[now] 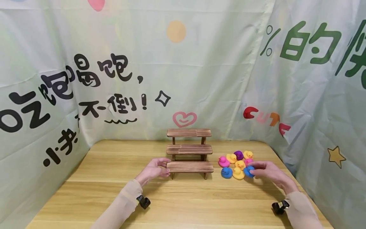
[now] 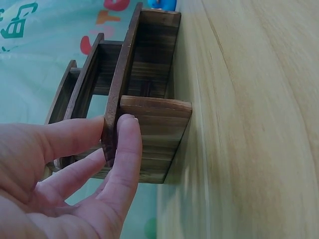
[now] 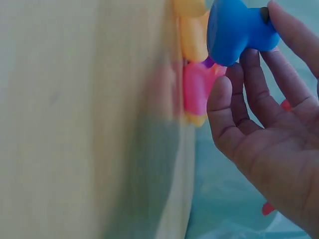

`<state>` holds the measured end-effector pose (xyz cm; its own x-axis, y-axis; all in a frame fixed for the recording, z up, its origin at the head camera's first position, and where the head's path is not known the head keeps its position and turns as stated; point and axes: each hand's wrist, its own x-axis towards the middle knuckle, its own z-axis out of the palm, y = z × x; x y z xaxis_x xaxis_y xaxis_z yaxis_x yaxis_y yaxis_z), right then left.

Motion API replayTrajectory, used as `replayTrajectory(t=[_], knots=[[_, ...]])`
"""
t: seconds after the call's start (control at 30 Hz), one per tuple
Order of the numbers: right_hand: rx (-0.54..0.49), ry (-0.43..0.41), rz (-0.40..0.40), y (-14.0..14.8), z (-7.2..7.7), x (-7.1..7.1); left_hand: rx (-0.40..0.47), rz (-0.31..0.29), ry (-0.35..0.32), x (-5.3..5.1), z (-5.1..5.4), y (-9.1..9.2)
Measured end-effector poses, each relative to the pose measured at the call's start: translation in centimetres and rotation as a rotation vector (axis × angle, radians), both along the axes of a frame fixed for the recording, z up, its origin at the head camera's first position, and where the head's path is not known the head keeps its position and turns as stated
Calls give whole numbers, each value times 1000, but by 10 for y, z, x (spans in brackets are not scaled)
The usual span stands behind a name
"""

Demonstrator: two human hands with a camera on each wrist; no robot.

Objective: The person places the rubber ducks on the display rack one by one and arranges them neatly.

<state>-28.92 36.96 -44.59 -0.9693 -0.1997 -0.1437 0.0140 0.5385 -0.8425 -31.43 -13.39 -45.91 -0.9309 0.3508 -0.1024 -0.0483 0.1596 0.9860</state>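
Observation:
A three-tier brown wooden stand stands on the table. My left hand pinches the left end of its lowest shelf; in the left wrist view, thumb and fingers of that hand lie on either side of the board. At the right, my right hand holds a blue duck at the edge of a group of ducks. The right wrist view shows the blue duck between the thumb and fingertips of that hand.
Several yellow ducks, pink ducks, a purple duck and another blue duck lie close together right of the stand. A printed cloth hangs behind and beside the wooden table.

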Motion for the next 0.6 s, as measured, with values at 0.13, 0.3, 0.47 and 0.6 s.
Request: replayTrajectory(t=[0.13, 0.3, 0.47, 0.6], knots=[[4, 35, 19, -11, 8, -1, 5, 4, 0, 0, -1, 0], [-39, 72, 58, -25, 16, -2, 15, -4, 9, -1, -3, 0], [-101, 80, 100, -37, 21, -3, 22, -6, 16, 0, -3, -1], [-151, 64, 128, -46, 23, -6, 21, -2, 11, 0, -1, 0]])
